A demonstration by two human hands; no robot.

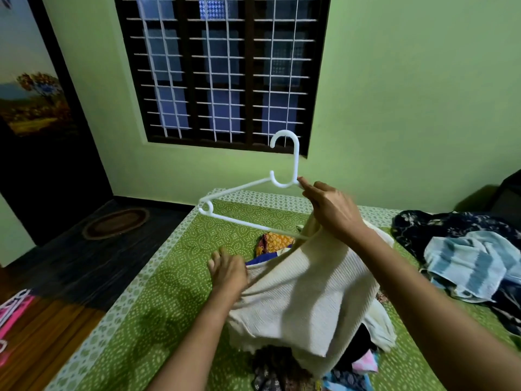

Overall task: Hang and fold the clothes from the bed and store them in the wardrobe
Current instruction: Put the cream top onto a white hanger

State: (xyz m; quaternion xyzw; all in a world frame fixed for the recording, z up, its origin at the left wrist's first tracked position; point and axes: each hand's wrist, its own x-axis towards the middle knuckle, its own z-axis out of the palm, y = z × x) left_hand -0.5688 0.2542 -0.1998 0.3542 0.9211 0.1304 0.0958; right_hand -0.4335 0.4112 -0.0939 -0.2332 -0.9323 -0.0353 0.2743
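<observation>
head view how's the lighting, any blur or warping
Head view: dim, even indoor light with a dark window; soft arm shadows fall on the green bedspread; the left hand and right hand are slightly motion-blurred; the wide-angle lens bows the window bars.

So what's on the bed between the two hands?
Head view: an orange patterned cloth and some blue fabric lie there on the green bedspread, past the cream top stretched between left hand and right hand.

A bedroom at home, big bed (174, 292) with green cover, clothes (465, 258) on it, barred window (222, 71), green wall (408, 94)
</observation>
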